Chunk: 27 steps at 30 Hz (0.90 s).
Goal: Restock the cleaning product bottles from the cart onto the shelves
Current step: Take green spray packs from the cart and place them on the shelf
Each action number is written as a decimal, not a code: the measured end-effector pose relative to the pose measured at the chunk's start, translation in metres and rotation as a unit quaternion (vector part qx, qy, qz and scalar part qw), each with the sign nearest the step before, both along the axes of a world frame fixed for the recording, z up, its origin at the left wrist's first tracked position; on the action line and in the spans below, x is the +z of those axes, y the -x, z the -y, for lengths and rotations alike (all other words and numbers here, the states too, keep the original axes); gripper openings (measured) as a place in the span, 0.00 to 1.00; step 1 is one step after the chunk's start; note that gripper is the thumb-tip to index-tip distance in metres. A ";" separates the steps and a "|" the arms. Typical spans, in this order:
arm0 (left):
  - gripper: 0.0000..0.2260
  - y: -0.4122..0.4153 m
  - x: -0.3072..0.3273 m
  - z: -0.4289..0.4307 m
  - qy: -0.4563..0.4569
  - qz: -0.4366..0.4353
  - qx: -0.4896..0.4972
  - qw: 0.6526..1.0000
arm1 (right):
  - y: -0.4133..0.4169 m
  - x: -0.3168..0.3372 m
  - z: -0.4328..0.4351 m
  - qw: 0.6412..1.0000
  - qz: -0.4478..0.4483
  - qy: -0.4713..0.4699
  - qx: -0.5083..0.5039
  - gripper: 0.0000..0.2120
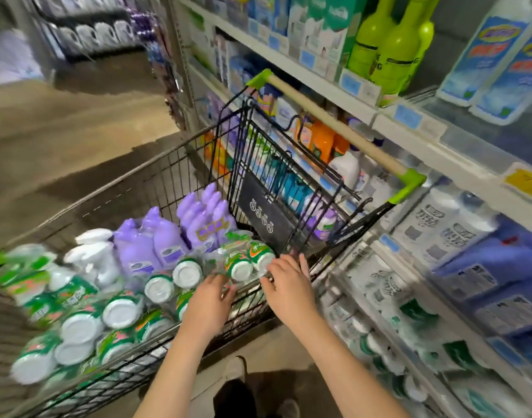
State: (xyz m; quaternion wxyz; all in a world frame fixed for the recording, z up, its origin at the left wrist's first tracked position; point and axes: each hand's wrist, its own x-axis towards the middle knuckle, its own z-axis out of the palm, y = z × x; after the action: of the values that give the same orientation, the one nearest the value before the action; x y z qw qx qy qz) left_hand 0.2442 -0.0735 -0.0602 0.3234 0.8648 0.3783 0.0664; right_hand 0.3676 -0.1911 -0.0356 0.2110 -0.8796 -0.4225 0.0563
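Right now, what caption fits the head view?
Left hand and right hand touch a wrapped green-labelled bottle pack in the wire cart.

Legible: letter fragments "E" over "G" on the black band of a lime-green bottle [368, 40], upper shelf [292, 67]. Other labels and price tags [350, 82]: blurred, unreadable.

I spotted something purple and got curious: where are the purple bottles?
Head view, left of centre: the purple bottles sit in the cart, between the white spray bottles and the black flap.
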 end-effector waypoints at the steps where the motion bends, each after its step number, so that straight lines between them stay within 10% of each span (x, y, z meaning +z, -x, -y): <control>1: 0.12 0.009 -0.007 -0.004 0.014 -0.002 0.014 1.000 | 0.006 -0.006 -0.008 1.000 0.017 0.016 0.006 0.17; 27: 0.19 0.074 -0.094 -0.232 0.031 -0.194 0.184 0.963 | 0.039 -0.070 -0.215 0.957 -0.169 0.200 0.127 0.20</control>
State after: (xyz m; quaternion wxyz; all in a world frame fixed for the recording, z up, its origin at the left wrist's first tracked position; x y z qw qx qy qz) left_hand 0.1701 0.1581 -0.1542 0.2528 0.7663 0.5880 -0.0562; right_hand 0.3289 0.0239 -0.1053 0.0903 -0.8202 -0.4693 0.3143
